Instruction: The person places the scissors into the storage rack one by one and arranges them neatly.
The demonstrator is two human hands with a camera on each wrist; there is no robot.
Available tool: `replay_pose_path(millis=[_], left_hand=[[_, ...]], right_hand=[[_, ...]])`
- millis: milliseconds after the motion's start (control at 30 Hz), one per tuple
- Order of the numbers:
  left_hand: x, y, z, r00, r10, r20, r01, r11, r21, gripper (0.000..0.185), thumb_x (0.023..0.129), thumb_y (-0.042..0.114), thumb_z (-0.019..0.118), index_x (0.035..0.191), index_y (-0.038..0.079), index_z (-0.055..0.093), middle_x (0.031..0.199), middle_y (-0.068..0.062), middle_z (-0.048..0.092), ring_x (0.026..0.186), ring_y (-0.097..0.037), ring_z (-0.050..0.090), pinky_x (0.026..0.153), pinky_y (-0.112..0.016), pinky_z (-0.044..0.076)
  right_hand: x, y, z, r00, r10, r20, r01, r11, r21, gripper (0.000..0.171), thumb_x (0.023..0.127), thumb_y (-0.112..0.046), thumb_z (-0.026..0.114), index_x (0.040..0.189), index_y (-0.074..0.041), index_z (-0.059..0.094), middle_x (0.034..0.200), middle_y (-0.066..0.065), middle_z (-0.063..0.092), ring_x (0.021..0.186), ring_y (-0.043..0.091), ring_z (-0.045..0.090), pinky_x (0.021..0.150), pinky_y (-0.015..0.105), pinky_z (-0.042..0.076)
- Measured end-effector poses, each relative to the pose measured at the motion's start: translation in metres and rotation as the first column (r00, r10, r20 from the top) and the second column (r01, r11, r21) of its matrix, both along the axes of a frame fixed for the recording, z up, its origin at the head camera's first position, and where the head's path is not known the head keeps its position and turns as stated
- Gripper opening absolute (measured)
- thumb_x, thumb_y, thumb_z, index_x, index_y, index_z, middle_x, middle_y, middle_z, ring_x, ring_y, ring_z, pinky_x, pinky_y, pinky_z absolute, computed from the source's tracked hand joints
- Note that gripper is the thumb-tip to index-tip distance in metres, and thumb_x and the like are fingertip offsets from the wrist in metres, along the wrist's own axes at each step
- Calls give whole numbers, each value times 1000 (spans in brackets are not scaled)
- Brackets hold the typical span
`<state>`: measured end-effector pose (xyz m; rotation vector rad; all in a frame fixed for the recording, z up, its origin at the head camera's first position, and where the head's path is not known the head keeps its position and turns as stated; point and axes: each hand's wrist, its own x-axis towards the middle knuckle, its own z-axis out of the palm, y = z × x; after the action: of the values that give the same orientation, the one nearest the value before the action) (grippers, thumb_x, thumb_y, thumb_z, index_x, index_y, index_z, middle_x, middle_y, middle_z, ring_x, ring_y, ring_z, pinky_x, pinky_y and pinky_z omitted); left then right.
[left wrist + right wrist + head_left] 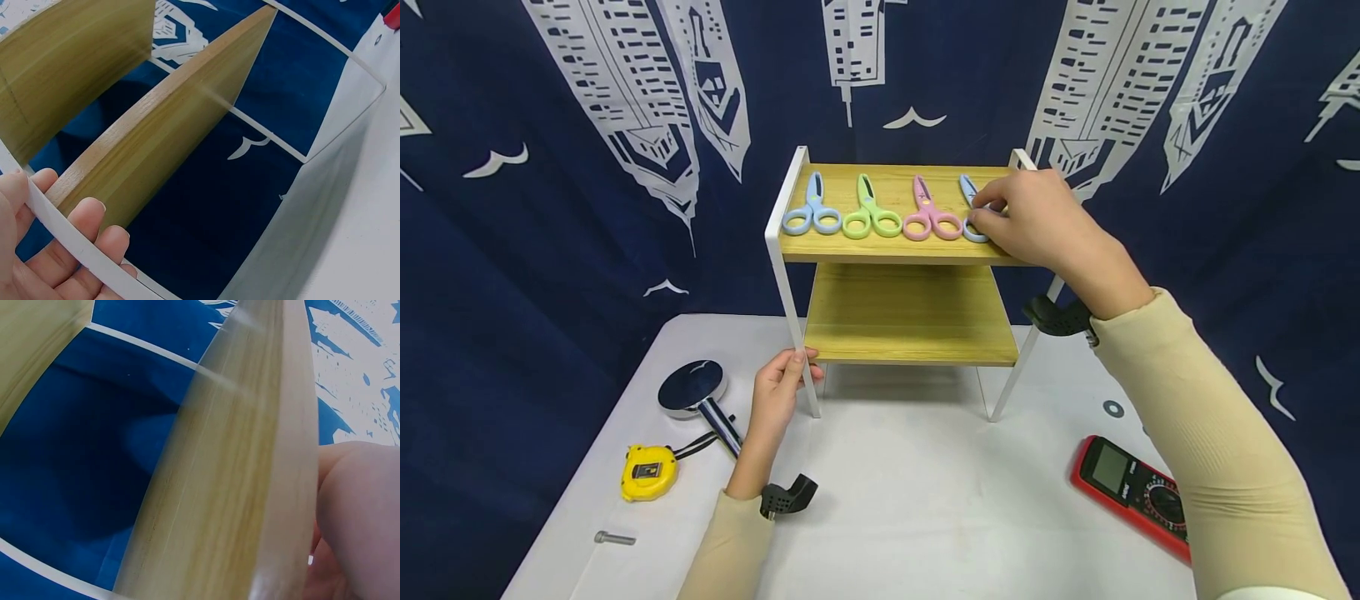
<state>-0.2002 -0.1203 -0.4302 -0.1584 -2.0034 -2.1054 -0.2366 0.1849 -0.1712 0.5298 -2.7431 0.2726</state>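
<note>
in the head view, a 2-tier shelf (895, 250) with white metal legs and wooden boards stands on a white table (910, 517). on its top board lie 4 small scissors in a row: a blue pair (812, 212), a green pair (870, 215), a pink pair (929, 215), and a second blue pair (972, 208) at the right end. the right hand (1037, 221) rests over that last pair, fingertips curled and pinching its handle rings. the left hand (778, 392) grips the shelf's front left leg just below the lower board, fingers wrapped round it. on the table to the left lie a round chrome shower head (694, 390), a yellow tape measure (648, 472) and a bolt (614, 538); to the right a red multimeter (1138, 493) and a small washer (1113, 408). no writing on any of them can be read.

in the left wrist view, the left hand (47, 250) has its fingers (87, 215) curled round the white leg, the lower board's edge just beside them.

in the right wrist view, the right hand (353, 519) shows only in part behind the top board's edge; its fingers and the scissors are hidden.
</note>
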Motion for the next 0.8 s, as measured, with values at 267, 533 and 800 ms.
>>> replay_pose_path(millis=[267,533,800], left_hand=[[0,1,-1,1000,7,-8,-7,1000,6,35,109,14,48,112,-17,63,72,14,69,73,-2,68,78,-17,57],[2,1,0,1000,2,3,-2,1000,-4,34,108,14,48,113,-16,64,73,11,70,74,-4,68,78,-18,57],[1,0,-4,996,2,-84,0,1000,15,45,105,36,56,107,-7,69,74,9,71,74,-5,70,77,-16,58]], right_hand=[[4,0,-5,999,-4,-32,1,996,-91,34,100,-21,55,124,-2,71,112,22,72,98,36,64,82,48,51],[31,-7,-51,787,270,-555,-471,844,-257,15,87,-6,69,98,4,75,92,19,74,90,33,66,83,38,50],[62,-22,-129,706,526,-474,-683,683,-259,10,88,-10,70,94,-3,75,90,7,74,88,21,67,82,27,54]])
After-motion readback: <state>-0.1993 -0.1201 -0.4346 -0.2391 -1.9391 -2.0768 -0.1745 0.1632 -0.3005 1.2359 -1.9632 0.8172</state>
